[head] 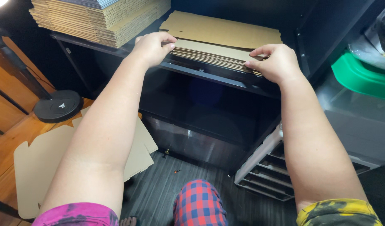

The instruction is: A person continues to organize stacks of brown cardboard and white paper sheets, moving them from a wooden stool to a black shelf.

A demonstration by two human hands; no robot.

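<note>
Top flat cardboard sheet point(219, 29) is pinched at both front corners: left hand point(152, 47) curled over the near-left edge, right hand point(274, 62) gripping the near-right corner with thumb under, fingers on top. The two-corner grip seems chosen to keep the wide blank level and peel it off the rest. It is still lying on the cardboard stack point(215, 56) on the dark shelf point(209, 75). A taller stack of blanks point(100, 19) is stored at the shelf's left end. Unfolded box blanks point(37, 167) are spread on the floor. Grey drawer unit point(270, 167) at lower right: slots open, contents not discernible. Green-lidded bin point(360, 75) at right: contents hidden.
</note>
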